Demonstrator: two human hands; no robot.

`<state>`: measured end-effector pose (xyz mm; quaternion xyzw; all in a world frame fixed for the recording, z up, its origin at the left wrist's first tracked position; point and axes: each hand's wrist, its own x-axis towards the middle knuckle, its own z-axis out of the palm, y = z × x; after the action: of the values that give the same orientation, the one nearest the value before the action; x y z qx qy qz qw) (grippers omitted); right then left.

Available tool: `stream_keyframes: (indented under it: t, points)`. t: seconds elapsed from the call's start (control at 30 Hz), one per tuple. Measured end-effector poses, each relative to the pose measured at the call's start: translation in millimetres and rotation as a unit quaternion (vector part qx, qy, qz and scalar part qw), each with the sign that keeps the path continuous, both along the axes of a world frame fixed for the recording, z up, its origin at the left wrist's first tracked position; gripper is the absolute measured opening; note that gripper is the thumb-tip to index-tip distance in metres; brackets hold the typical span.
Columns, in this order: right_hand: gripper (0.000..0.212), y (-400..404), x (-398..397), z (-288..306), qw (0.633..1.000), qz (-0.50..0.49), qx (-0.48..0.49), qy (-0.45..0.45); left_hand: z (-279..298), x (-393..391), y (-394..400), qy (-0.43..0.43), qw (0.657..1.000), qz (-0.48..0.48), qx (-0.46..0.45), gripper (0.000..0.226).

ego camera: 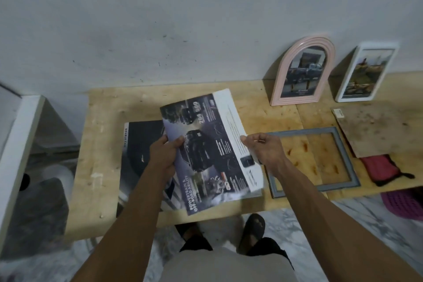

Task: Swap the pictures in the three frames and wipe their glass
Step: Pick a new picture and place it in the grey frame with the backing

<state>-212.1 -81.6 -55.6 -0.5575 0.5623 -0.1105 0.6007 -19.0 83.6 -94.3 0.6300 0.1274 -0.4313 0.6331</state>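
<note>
Pictures for the swap come first: you hold a printed car sheet [212, 149] above the plywood table [105, 144], over a dark magazine [142, 155] lying flat beneath it. Your left hand [163, 158] grips the sheet's left edge, thumb on top and fingers curled under; your right hand [263, 151] pinches its right edge. Just right of the sheet, the grey frame [313, 160] lies flat and open, bare wood showing through it, so it looks unfilled. Its brown backing board [380, 130] lies beyond it, partly over a red cloth [380, 169]. Against the wall, the pink arched frame [302, 71] and the white frame [366, 73] stand upright with pictures inside. By my reading, one frame is opened and emptied; whether any glass is wiped cannot be told.
</note>
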Motion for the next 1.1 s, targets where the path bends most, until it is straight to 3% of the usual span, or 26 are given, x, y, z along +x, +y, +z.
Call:
stream_keyframes:
  t: [0.13, 0.27, 0.4, 0.5, 0.63, 0.73, 0.83, 0.9, 1.1]
  points:
    - [0.029, -16.7, -39.2, 8.7, 0.996, -0.061, 0.047, -0.049, 6.4, -23.6, -16.0, 0.022, 0.995, 0.092, -0.046, 0.036]
    - [0.037, -33.4, -79.3, 1.7, 0.986, -0.093, 0.094, -0.105, 7.3, -78.9, -50.3, 0.018, 0.989, 0.118, -0.083, 0.046]
    - [0.027, -53.3, -122.1, -8.0, 0.986, -0.121, 0.043, -0.104, 9.5, -157.4, -90.4, 0.04, 0.99, 0.102, -0.088, 0.041]
    - [0.031, -93.0, -190.4, -10.3, 0.992, -0.098, 0.005, -0.079, 4.3, -222.3, -114.4, 0.043, 0.994, 0.093, -0.028, 0.022]
    - [0.037, -139.8, -274.4, -13.8, 0.997, -0.043, 0.007, -0.058, -7.3, -260.0, -114.0, 0.0, 0.998, 0.058, -0.006, 0.024]
    - [0.035, -158.2, -310.3, -13.3, 0.998, -0.003, 0.021, -0.056, -5.5, -279.3, -109.9, -0.026, 0.997, -0.01, 0.068, 0.034]
    - [0.032, -166.8, -324.8, -24.6, 0.999, 0.042, -0.017, -0.011, 0.5, -298.4, -112.6, -0.092, 0.984, -0.049, 0.147, 0.025]
    - [0.042, -169.6, -327.7, -32.2, 0.998, 0.049, -0.042, 0.014, 4.2, -308.7, -115.5, -0.117, 0.974, -0.04, 0.192, 0.028]
    - [0.049, -173.9, -320.1, -43.2, 0.988, 0.068, -0.123, 0.061, -13.4, -313.9, -124.5, -0.148, 0.959, -0.052, 0.236, 0.035]
